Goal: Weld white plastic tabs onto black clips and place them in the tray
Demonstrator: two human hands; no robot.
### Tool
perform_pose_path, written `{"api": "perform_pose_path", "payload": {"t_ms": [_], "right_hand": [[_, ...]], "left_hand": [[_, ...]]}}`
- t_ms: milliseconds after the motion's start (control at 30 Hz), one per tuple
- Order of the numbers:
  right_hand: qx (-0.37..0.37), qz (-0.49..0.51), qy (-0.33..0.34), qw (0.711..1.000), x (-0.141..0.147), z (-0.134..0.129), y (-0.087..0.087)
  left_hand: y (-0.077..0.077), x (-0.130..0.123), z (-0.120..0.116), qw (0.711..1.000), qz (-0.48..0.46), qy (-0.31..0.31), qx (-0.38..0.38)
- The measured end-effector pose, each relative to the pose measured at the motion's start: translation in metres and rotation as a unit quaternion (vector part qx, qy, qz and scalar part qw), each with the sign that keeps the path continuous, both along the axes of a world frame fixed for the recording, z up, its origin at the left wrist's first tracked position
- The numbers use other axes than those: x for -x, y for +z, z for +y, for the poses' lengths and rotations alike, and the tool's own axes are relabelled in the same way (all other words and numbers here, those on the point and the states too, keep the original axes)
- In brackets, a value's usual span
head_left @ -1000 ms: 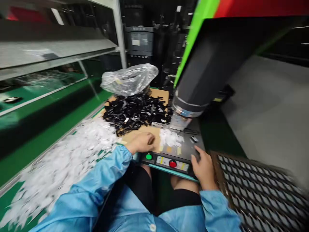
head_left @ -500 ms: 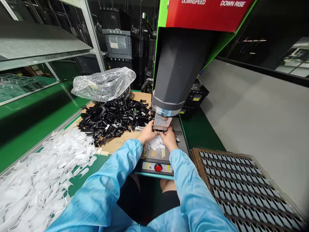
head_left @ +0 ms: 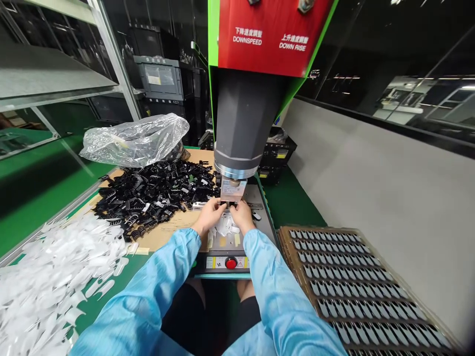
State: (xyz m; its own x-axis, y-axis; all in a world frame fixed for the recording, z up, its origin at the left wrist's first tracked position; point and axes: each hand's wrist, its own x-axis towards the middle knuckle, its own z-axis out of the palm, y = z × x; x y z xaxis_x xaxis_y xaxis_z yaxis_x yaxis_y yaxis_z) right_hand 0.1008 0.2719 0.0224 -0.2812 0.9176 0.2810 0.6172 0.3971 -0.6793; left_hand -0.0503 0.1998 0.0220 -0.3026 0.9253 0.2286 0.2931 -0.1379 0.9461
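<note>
My left hand (head_left: pixel 211 215) and my right hand (head_left: pixel 242 216) meet just under the metal head (head_left: pixel 233 190) of a press machine (head_left: pixel 241 113). Their fingers are bent, with the fingertips closed on a small black part (head_left: pixel 228 203) at the fixture; much of it is hidden by fingers and the head. White clear-edged film pieces (head_left: pixel 224 226) lie on the machine's grey base plate (head_left: pixel 256 236) between my wrists. A small dark-and-white finished-looking piece (head_left: pixel 256 216) rests right of my right hand. A red button (head_left: pixel 230 263) sits on the base's front.
Left of the base, a heap of black plastic clips (head_left: pixel 159 193) covers cardboard (head_left: pixel 166 237), with a clear plastic bag (head_left: pixel 137 141) behind. White film pieces (head_left: pixel 55 277) pile up at the left. A brown tray (head_left: pixel 285 247) holding rows of grey-white pieces stands right. Grey crates (head_left: pixel 161 79) are stacked behind.
My view has swung to the right and tilted up a little, so everything sits further left in it. Both hands stay at the fixture under the press head, their fingertips slightly shifted.
</note>
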Motion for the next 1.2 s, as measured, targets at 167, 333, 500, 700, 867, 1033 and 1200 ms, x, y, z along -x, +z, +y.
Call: {"api": "perform_pose_path", "payload": {"t_ms": [167,333,500,700,867,1033,1200], "right_hand": [[0.003,-0.012,0.018,1.0,-0.002,-0.001,0.004],[0.073,0.092,-0.001,0.993,-0.003,-0.008,0.008],[0.123,0.319,0.03,0.939,-0.012,-0.073,-0.008],[0.183,0.382,0.105,0.9,-0.035,-0.17,-0.022],[0.182,0.375,0.096,0.904,-0.048,-0.199,-0.025],[0.178,0.378,0.08,0.905,-0.056,-0.206,-0.028],[0.167,0.383,0.081,0.905,-0.059,-0.208,-0.031]], "left_hand": [[-0.011,-0.015,-0.06,0.988,-0.153,0.012,0.02],[-0.016,-0.025,-0.124,0.962,-0.271,0.023,0.015],[-0.017,-0.034,-0.154,0.944,-0.329,0.023,0.001],[-0.028,-0.049,-0.166,0.938,-0.348,0.016,0.005],[-0.033,-0.063,-0.177,0.94,-0.341,-0.017,0.01],[-0.033,-0.07,-0.183,0.94,-0.338,-0.052,0.004],[-0.035,-0.072,-0.185,0.94,-0.335,-0.064,0.007]]}}
